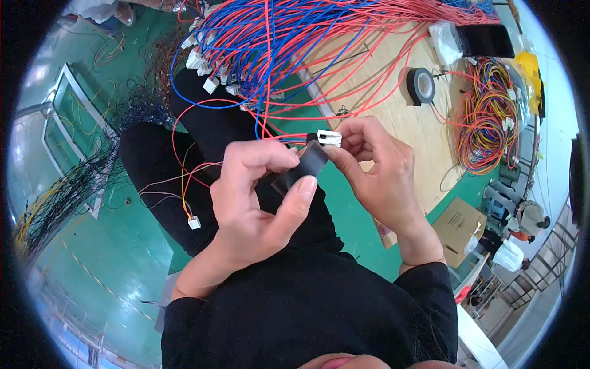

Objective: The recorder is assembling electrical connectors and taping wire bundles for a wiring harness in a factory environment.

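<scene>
Ahead of the right grip (387, 175) is a pale wood surface (435, 147), with red and blue wires (301, 43) and a roll of black tape (421, 86) on it. Green floor (117, 252) shows left of the left grip (255, 203); a brown box (456, 230) is right of the right grip. At the right grip's tips, pinched by thumb and finger, the white plug (330, 138) lies sideways, its wire end pointing left. The left grip, nearly closed, holds a strip of dark tape (312, 161).

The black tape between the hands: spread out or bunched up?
Spread out: the black tape shows a broad face, held by the left hand. Whether it sticks to anything, I cannot tell.
</scene>
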Motion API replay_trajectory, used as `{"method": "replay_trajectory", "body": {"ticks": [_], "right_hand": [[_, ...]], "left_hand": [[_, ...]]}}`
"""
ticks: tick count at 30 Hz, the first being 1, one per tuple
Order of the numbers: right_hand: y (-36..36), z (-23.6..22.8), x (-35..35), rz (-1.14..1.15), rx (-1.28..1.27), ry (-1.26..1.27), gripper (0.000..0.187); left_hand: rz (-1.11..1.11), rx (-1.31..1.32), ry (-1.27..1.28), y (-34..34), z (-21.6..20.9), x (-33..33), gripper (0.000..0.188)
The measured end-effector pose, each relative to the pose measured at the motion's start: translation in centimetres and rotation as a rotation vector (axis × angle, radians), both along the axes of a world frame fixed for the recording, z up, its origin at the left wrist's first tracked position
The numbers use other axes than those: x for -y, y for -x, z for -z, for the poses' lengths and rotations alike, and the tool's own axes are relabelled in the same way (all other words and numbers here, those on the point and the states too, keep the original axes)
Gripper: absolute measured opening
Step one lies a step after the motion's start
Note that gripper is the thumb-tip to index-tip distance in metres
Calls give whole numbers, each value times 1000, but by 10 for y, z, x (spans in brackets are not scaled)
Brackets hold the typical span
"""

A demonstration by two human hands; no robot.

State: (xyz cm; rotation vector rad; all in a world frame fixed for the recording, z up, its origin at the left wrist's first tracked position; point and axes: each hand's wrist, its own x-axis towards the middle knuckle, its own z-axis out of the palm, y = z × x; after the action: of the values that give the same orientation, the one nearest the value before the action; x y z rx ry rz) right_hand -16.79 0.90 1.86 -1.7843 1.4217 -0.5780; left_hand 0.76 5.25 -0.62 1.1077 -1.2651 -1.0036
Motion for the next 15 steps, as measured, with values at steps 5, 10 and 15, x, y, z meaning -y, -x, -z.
{"method": "replay_trajectory", "body": {"ticks": [5, 10, 15], "right_hand": [[2, 2, -4, 83, 158, -127, 22], [3, -3, -8, 13, 67, 8, 24], [-2, -8, -10, -28, 25, 102, 25]], "left_hand": [[45, -166, 74, -1, 12, -10, 33], [23, -252, 88, 0, 11, -16, 35], [30, -133, 164, -3, 4, -14, 28]]}}
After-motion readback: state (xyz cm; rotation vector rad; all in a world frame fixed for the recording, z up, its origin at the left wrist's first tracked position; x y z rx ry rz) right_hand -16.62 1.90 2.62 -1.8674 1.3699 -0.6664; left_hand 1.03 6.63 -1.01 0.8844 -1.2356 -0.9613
